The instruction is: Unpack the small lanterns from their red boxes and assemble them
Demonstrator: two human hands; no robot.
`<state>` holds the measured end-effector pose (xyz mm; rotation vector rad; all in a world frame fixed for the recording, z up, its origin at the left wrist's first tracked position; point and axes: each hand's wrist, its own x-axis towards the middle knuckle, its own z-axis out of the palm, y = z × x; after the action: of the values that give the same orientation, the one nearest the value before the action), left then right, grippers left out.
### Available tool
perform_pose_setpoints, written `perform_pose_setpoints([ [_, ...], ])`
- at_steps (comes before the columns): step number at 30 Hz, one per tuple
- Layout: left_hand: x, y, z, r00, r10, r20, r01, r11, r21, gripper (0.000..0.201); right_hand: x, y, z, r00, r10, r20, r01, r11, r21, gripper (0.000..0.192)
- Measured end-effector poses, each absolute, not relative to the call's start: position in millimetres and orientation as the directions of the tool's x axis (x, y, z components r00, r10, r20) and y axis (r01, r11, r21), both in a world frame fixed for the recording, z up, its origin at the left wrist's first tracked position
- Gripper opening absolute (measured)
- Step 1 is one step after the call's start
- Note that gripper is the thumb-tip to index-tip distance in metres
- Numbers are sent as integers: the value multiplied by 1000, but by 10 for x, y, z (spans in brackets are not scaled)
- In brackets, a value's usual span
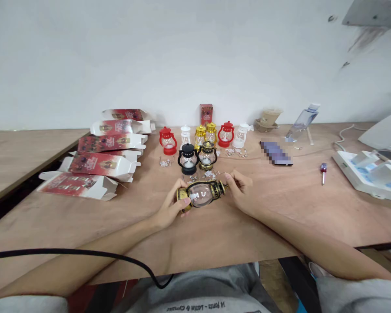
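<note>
Holding a bronze-and-black toy lantern [202, 194] sideways just above the table [280, 208], between both hands: left hand [173, 207] cupped round the base end, fingers closed on it; right hand [239, 188] pinching the cap end near the small loop, fingertips pressed together. Looks like a fitting or checking step on the lantern's top, judged from the grip alone; calls next for a steady base hold and a fine twist or press at the cap, with care for the clear globe. Counting the rest: eight more lanterns standing behind, namely two red [168, 141], two white [185, 134], two gold [200, 136], one black [188, 159] and one bronze [207, 155]. Five flattened red-and-white cartons [99, 165] stacked in a row to the left, one upright red box [206, 114] by the wall. Small loose bits [164, 163] scattered among the lanterns, too fine to count. Further right, one phone [276, 153], one small screwdriver [323, 168], one lying plastic bottle [302, 121] and one paper cup [270, 117].
</note>
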<state>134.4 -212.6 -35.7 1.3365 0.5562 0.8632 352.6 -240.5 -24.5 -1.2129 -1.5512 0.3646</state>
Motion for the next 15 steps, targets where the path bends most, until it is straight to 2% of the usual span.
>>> perform_pose_setpoints([
  [5, 1373, -2115, -384, 620, 778, 97, -288, 111, 951, 39, 3542, -2308, -275, 138, 872, 470, 380, 392, -838, 42],
  [10, 1390, -2106, -334, 616, 784, 80, -324, 159, 933, 38, 3844, -2012, -335, 299, 874, 383, 288, 300, -910, 38],
  [11, 1391, -2111, -323, 609, 788, 86, -322, 146, 935, 37, 3933, -1944, -359, 323, 862, 390, 319, 289, -903, 38],
  [13, 1387, -2120, -310, 587, 802, 110, -302, 91, 949, 38, 4091, -1837, -406, 324, 830, 454, 488, 265, -832, 38],
  [15, 1379, -2128, -309, 530, 828, 183, -263, -45, 964, 42, 4186, -1785, -433, 229, 829, 510, 702, 222, -677, 35],
])
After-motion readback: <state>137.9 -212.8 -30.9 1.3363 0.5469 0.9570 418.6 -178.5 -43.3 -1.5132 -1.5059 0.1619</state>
